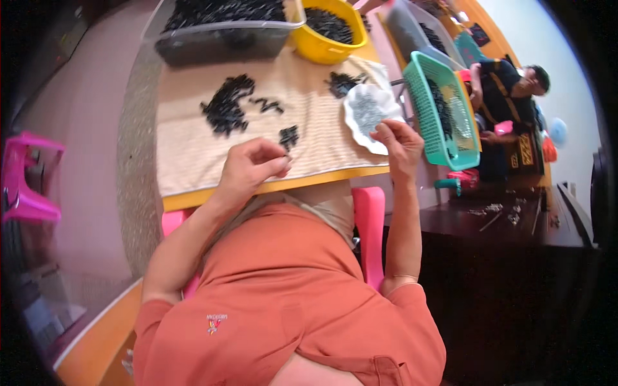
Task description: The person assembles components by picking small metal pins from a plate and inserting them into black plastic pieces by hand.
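My left hand [248, 168] is over the near edge of the towel-covered table, thumb and fingers pinched on a small black piece [287, 156]. Just beyond it lies a small cluster of black pieces [289, 136]. My right hand [404, 147] is at the near right rim of a white scalloped plate [351, 122]. Its thumb and finger are pressed together; anything between them is too small to make out. Small greyish, shiny pieces [367, 108] lie in the plate. A larger heap of black pieces [225, 109] spreads farther left on the beige towel [187, 145].
At the back stand a clear bin [222, 42] and a yellow basin [327, 54], both holding black pieces. A green basket [425, 116] is to the right. Another person [505, 90] sits beyond it. A pink stool [32, 183] stands on the floor at left.
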The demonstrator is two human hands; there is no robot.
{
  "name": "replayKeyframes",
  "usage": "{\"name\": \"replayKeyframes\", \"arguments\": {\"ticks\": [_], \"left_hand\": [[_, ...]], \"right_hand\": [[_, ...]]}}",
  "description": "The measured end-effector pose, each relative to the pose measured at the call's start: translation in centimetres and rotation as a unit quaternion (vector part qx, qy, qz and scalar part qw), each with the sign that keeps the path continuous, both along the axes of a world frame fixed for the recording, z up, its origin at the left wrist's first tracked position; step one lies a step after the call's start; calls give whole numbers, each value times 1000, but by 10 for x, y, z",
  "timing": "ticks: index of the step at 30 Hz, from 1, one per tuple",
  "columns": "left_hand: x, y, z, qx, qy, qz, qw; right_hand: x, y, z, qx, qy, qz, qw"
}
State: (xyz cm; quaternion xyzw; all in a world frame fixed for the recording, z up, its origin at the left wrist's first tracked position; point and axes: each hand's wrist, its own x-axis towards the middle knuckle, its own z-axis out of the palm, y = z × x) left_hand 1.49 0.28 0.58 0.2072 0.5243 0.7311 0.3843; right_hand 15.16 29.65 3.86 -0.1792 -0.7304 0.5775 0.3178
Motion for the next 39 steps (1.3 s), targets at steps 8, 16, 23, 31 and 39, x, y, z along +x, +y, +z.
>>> {"name": "replayKeyframes", "arguments": {"ticks": [8, 16, 23, 31, 39], "left_hand": [[-2, -3, 0, 24, -60, 5, 998], [-2, -5, -3, 30, -58, -12, 998], [-4, -5, -4, 27, -44, -40, 998], [-4, -6, -1, 7, -25, -52, 998], [-6, -7, -2, 13, -34, -68, 997]], "right_hand": [[-27, -75, -6, -85, -34, 177, 980], [-36, -114, -16, -101, -76, 280, 952], [-37, -114, -16, -119, -58, 301, 944], [-34, -110, -19, -146, -82, 311, 935], [-34, -110, -18, -128, -87, 321, 934]]}}
